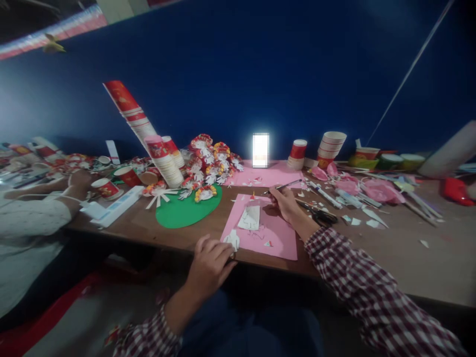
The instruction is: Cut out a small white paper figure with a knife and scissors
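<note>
My right hand (284,203) is closed around a slim dark pen (292,184), its tip pointing left above the far edge of a pink sheet (280,243). On that sheet lies a white paper piece (249,218) with drawn outlines, next to dark marks and a small coloured scrap (268,243). At the table's front edge, my left hand (210,260) has its fingers bent and pinches a small white paper cutout (231,240) at the sheet's left corner. Black-handled scissors (320,214) lie just right of my right wrist.
Left of the sheet is a green oval mat (186,210) with a pile of paper figures (211,158). Stacked paper cups (163,161) lean behind it. A power strip (121,208) lies near another person's arm (44,208). Pens, sticks and pink plastic (383,191) litter the right.
</note>
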Tool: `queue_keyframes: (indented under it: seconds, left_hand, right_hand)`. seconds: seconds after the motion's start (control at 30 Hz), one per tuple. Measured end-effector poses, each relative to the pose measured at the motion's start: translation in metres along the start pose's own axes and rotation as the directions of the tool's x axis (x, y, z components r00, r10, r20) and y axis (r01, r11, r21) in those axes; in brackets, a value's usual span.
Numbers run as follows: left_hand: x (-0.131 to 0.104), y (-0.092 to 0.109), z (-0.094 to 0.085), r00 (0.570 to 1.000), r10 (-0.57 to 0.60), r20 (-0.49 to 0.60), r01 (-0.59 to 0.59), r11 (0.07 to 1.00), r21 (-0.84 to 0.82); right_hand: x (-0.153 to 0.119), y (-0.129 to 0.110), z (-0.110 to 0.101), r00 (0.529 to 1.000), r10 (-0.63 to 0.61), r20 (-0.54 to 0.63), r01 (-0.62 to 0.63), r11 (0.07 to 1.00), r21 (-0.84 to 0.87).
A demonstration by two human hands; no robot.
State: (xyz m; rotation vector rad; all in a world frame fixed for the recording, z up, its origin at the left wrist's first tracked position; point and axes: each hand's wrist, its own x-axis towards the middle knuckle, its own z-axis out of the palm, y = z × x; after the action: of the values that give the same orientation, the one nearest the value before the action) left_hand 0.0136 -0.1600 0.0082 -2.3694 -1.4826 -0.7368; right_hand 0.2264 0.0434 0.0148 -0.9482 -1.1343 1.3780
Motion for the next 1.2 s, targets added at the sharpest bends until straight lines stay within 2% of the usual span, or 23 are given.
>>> queue_keyframes:
  seconds: [0.13,0.27,0.47,0.57,0.67,0.77,0.87,0.97,1.07,1.2]
  left_hand:
    - [-0.003,0.001,-0.003,1.000,0.020,0.002,-0.020,1.000,-0.010]
    - [-0.004,0.003,-0.009,0.999,-0.011,-0.050,0.008,0.998,-0.057]
    - [0.010,-0.005,-0.019,0.982,-0.171,-0.081,0.159,0.978,-0.132]
    - [0.020,-0.012,-0.021,0.945,-0.323,-0.046,0.299,0.913,-0.278]
    - [0.030,-0.016,-0.021,0.863,-0.500,0.073,0.472,0.746,-0.470]
    - [0.040,-0.017,-0.017,0.751,-0.620,0.227,0.601,0.501,-0.623]
    - [0.050,-0.015,-0.014,0.664,-0.665,0.341,0.635,0.261,-0.727]
    - [0.062,-0.011,-0.015,0.585,-0.664,0.466,0.657,0.051,-0.752]
    - [0.072,-0.006,-0.019,0.540,-0.629,0.559,0.646,-0.115,-0.754]
    - [0.077,-0.004,-0.022,0.498,-0.617,0.609,0.636,-0.218,-0.740]
  right_hand:
    - [0.000,0.001,0.000,1.000,0.003,0.001,-0.003,1.000,0.003]
    - [0.000,0.000,0.000,1.000,0.004,0.013,-0.004,1.000,0.004]
    - [-0.002,-0.002,0.000,0.999,0.026,0.026,-0.026,1.000,0.001]
    - [-0.003,-0.003,0.001,0.999,0.033,0.029,-0.033,0.999,0.004]
    - [-0.004,-0.004,0.001,0.999,0.038,0.027,-0.038,0.999,0.008]
    - [-0.004,-0.004,0.001,0.998,0.051,0.025,-0.051,0.999,0.014]
    - [-0.005,-0.004,0.001,0.998,0.059,0.023,-0.060,0.998,0.022]
    - [-0.004,-0.005,0.002,0.998,0.063,0.021,-0.063,0.997,0.033]
    - [-0.005,-0.005,0.002,0.998,0.066,0.023,-0.067,0.997,0.040]
    - [-0.005,-0.004,0.001,0.998,0.053,0.023,-0.054,0.998,0.042]
